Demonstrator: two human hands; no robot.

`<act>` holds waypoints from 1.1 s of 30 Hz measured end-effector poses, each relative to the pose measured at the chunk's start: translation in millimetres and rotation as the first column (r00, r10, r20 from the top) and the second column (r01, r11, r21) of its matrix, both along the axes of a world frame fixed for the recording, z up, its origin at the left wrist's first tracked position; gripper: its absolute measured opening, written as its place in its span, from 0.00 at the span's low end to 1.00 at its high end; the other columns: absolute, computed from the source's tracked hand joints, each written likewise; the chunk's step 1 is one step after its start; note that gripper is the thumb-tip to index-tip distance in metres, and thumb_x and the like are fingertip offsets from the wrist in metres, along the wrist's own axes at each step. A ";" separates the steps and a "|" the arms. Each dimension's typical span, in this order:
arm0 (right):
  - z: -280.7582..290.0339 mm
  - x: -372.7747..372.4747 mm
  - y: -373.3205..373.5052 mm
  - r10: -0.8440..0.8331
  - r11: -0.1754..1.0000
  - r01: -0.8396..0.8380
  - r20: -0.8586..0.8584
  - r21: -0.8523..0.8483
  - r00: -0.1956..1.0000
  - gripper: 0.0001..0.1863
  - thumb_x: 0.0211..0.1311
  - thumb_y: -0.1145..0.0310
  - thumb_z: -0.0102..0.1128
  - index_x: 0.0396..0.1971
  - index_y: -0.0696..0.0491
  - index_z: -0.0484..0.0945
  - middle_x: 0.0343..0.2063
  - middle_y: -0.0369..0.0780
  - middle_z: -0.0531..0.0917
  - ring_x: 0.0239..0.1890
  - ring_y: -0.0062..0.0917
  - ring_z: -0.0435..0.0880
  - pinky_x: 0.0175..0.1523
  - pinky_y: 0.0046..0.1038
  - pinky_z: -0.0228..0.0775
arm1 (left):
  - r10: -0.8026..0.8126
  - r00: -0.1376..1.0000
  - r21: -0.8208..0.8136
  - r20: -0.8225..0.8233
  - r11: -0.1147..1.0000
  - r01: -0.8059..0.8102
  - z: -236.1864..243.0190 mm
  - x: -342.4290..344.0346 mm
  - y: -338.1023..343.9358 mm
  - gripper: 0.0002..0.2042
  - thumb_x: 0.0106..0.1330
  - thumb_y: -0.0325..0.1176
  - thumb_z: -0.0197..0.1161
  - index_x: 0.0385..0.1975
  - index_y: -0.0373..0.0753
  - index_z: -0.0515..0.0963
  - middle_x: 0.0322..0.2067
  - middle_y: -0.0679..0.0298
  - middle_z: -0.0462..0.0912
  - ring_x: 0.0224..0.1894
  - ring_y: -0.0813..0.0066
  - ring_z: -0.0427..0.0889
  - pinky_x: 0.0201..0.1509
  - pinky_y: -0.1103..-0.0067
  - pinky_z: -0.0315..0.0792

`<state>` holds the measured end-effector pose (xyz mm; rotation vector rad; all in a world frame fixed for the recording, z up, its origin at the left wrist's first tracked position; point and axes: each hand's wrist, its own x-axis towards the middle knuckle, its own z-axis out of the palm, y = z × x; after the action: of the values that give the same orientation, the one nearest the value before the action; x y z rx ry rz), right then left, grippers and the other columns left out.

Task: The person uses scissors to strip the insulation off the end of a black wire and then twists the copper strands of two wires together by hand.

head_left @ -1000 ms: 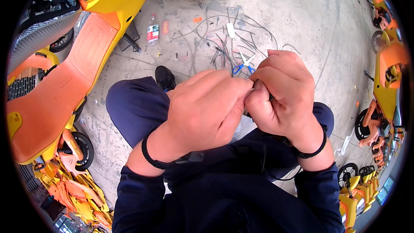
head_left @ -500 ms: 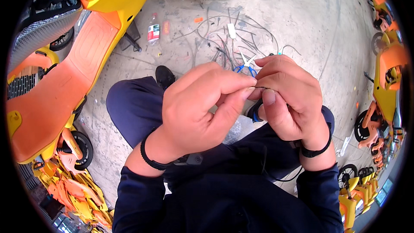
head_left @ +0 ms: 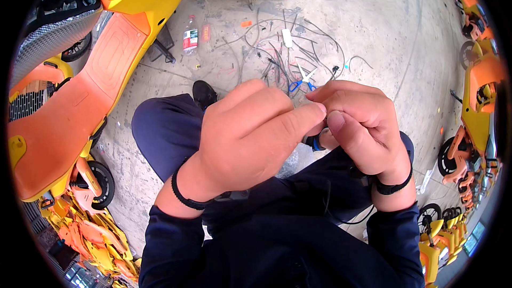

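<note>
Currently, both hands are brought together above the lap, with the left hand and the right hand nearly meeting at the fingertips. Left fingers are curled inward, the foremost digit reaching toward the right thumb; on the right, the thumb lies against the bent index finger. Whether either set pinches anything cannot be told, since the fingers cover the space between them, and the look and axis of any item there are likewise hidden. Nearest to the hands are the scissors, lying on the concrete floor just beyond the fingertips: blue handles, pale blades parted in a narrow V. Their long axis runs roughly away from the person, blades pointing away and handles toward the hands. Around and beyond the scissors lie loose cables, thin, grey to dark, tangled near the scissors and curving outward in several directions with no single axis. A small black piece sits to the right of the scissors. Farther out is a white oblong piece, its long axis also running away from the person. A clear plastic bottle with a red-and-white label is to the left.
</note>
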<state>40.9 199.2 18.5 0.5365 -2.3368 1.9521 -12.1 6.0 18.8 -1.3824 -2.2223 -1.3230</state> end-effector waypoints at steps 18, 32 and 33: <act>-16.1 -8.8 -18.8 -0.288 0.772 0.514 -0.515 0.374 0.807 0.05 0.31 0.78 0.57 0.11 0.54 0.70 0.12 0.37 0.68 0.17 0.32 0.70 0.30 0.28 0.65 | 0.150 0.988 0.011 -0.030 0.989 -0.150 -13.5 5.4 12.2 0.12 0.46 0.18 0.65 0.32 0.36 0.82 0.17 0.62 0.73 0.18 0.69 0.71 0.21 0.79 0.65; -10.9 -6.7 -23.5 -0.355 0.713 0.570 -0.490 0.409 0.796 0.04 0.35 0.77 0.57 0.12 0.53 0.72 0.12 0.35 0.69 0.16 0.31 0.71 0.43 0.35 0.71 | 0.183 0.983 0.035 0.026 0.982 -0.184 -10.3 6.5 13.6 0.12 0.46 0.15 0.65 0.32 0.35 0.82 0.16 0.63 0.72 0.16 0.73 0.69 0.19 0.81 0.62; -10.5 -6.8 -23.4 -0.354 0.708 0.574 -0.496 0.411 0.793 0.04 0.35 0.77 0.57 0.12 0.53 0.72 0.12 0.35 0.70 0.16 0.31 0.71 0.44 0.35 0.72 | 0.186 0.982 0.041 0.021 0.982 -0.187 -10.6 6.6 13.8 0.12 0.46 0.15 0.65 0.32 0.35 0.82 0.16 0.63 0.72 0.16 0.73 0.69 0.19 0.81 0.62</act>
<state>34.1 175.8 7.9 0.2473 -2.4126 0.8479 -5.5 19.8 8.2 -1.1204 -2.2567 -1.3140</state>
